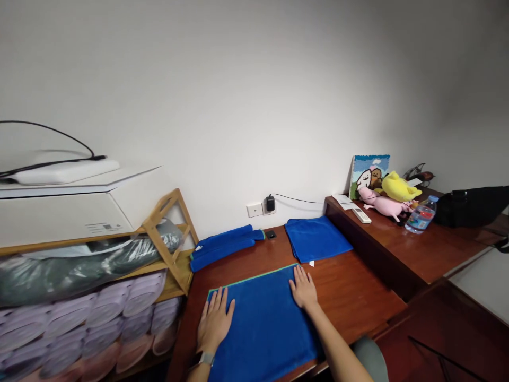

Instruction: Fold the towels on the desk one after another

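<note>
A blue towel (pixel 262 323) with a green edge lies spread flat on the brown wooden desk (pixel 338 297). My left hand (pixel 215 319) rests flat on its left side near the far corner, fingers stretched out. At the far right corner, my right hand (pixel 303 287) lies palm down with its fingers extended. Neither hand grips anything. Behind them, rolled or folded blue towels (pixel 226 245) lie against the wall at the left. A folded blue towel (pixel 316 239) with a small white tag lies at the back right.
Left of the desk stands a wooden rack (pixel 169 233) with lilac and pink slippers (pixel 107 305) and a white box (pixel 71 212) on top. On the raised right section are plush toys (pixel 384 204), a water bottle (pixel 421 216) and a remote (pixel 361 215). A plugged-in adapter (pixel 270 203) trails a cable.
</note>
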Motion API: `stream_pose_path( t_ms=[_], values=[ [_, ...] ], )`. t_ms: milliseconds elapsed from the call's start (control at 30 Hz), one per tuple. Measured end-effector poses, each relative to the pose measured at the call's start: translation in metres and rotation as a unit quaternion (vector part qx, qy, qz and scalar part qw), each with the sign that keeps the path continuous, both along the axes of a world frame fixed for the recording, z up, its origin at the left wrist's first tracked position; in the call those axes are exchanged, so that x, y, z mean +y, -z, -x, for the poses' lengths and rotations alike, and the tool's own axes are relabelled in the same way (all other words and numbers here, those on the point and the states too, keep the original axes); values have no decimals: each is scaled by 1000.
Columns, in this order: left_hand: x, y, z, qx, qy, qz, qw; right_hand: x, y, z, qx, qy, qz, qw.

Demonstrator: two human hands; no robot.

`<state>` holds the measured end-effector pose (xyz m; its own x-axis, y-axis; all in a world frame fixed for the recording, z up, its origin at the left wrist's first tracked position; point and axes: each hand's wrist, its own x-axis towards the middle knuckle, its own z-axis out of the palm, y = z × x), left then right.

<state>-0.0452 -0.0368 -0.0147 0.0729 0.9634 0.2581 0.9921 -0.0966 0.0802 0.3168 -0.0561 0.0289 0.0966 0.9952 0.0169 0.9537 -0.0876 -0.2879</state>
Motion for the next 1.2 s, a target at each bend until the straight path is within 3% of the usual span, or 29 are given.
stream_pose_path(
  t_ms=[100,200,333,400,467,567,633,700,767,833,967,1033,1100,1200],
  values=[
    [-5,-5,6,4,6,9,1000,-6,-4,-19,-9,35,16,999],
    [-18,-17,-24,-9,54,-20,998,-13,-11,5,-5,41,-13,999],
    [-43,-22,-83,-20,154,-21,988,-28,-9,71,45,-93,-80,991],
    [-51,-17,-92,-19,153,2,988,-36,-4,91,69,-148,-77,984],
    [-56,-9,-78,-18,115,11,993,-42,0,89,73,-143,-62,985],
    [-59,3,-29,-17,61,6,998,-50,0,52,44,-83,-31,995],
    [-61,6,2,-16,58,5,998,-56,-4,21,19,-41,-11,999],
    [-64,4,17,-16,68,1,998,-61,-9,0,8,-2,3,1000],
    [-65,-3,10,-21,78,-14,997,-64,-16,-4,9,17,3,1000],
    [-62,-15,-15,-30,97,-36,994,-61,-22,10,19,-2,-17,1000],
    [-41,-38,-77,-47,165,-44,984,-42,-31,64,56,-125,-64,989],
    [-27,-42,-92,-43,175,-24,983,-28,-30,85,69,-166,-61,982],
    [-14,-38,-89,-33,154,-2,988,-16,-26,90,75,-178,-44,980],
    [0,-22,-54,-20,84,16,996,-3,-17,67,63,-148,-27,987]
  ],
)
